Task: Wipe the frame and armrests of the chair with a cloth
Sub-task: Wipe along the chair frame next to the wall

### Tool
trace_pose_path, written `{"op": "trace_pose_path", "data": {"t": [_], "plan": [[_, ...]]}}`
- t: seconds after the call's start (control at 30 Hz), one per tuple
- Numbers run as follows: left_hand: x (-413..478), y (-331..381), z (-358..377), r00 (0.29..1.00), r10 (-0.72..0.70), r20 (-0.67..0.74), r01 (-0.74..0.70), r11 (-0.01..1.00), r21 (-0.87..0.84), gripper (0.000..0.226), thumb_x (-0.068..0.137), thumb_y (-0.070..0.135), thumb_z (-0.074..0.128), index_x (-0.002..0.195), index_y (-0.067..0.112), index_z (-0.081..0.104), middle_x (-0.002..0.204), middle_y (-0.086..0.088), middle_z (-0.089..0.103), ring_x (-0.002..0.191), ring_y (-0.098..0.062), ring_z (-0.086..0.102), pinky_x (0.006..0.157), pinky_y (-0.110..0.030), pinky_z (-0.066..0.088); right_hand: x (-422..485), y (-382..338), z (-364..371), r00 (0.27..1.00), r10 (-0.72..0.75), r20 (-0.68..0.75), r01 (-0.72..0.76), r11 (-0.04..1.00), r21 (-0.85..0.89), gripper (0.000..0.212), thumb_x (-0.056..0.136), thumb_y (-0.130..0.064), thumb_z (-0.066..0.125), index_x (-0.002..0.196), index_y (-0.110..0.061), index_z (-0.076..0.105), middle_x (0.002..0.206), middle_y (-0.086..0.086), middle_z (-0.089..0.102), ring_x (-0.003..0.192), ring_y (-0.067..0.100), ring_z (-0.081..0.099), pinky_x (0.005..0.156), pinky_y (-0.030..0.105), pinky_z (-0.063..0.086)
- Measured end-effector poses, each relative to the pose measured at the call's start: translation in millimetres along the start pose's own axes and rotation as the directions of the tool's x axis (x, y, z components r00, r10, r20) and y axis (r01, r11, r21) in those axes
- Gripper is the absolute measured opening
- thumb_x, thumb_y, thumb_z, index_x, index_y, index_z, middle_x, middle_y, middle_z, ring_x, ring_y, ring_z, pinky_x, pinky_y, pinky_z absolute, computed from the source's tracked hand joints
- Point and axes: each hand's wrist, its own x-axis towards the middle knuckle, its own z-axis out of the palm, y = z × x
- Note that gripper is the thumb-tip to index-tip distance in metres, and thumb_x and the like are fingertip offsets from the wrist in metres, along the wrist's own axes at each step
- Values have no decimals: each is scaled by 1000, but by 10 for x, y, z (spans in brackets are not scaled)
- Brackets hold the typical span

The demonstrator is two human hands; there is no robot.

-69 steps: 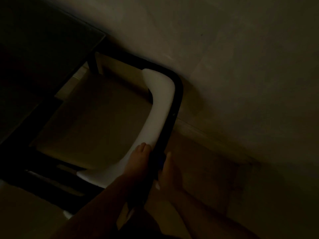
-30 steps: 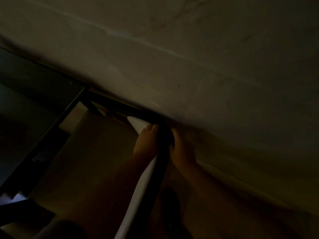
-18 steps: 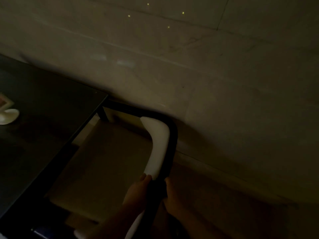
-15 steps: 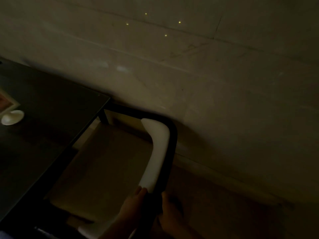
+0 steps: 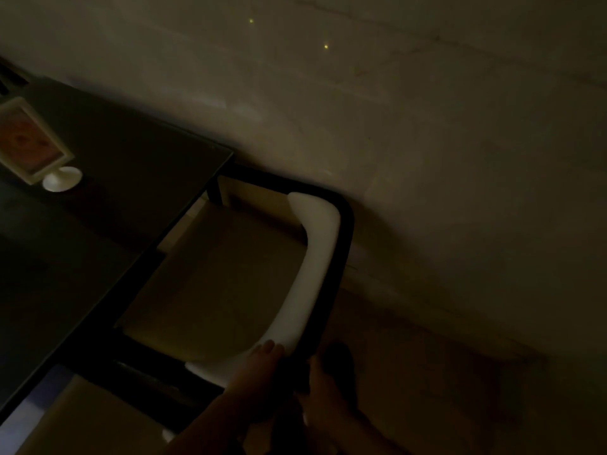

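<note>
Chair frame (image 5: 341,244), black tube, runs from centre down to lower centre, white armrest (image 5: 315,267) inside it. Both hands clasp the tube at bottom centre: left hand (image 5: 259,372) fingers on the armrest end, right hand (image 5: 323,389) on the outer side. Cloth too dark to make out. Frame-wiping step in hand; next probably slide along the tube. Dark counter (image 5: 98,224) at left.

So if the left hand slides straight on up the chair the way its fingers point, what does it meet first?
Probably the white padded armrest: the left hand fingertips already sit at its lower end beside the black tubular chair frame. Dim light leaves depth unclear.
</note>
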Motion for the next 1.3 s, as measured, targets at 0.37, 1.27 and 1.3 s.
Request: {"op": "trace_pose_path", "data": {"t": [0.37, 1.27, 1.3], "plan": [[832, 401, -330, 994, -53, -98, 42, 992, -115, 32, 89, 26, 56, 116, 11, 46, 121, -10, 50, 99, -33, 60, 75, -43, 49, 844, 196, -503, 979, 64, -196, -39, 991, 131, 50, 89, -40, 54, 134, -32, 36, 128, -3, 60, 111, 18, 61, 92, 44, 55], [2651, 1051, -1237, 900, -325, -290, 211, 907, -364, 28, 89, 16, 55, 115, 16, 46, 114, -15, 52, 104, -34, 53, 82, -45, 52, 2223, -153, -2324, 966, -145, -212, 160, 985, 57, 48, 100, -26, 48, 144, -13, 33, 125, 13, 60, 110, 32, 61, 90, 47, 52], [2496, 1024, -1146, 899, -335, -281, 222, 903, -367, 27, 89, 15, 55, 114, 15, 46, 115, -15, 52, 105, -33, 53, 83, -45, 52, 2114, -94, -2207, 968, -150, -200, 160, 986, 38, 48, 99, -28, 49, 143, -14, 33, 126, 14, 59, 112, 34, 60, 93, 50, 51]]}}
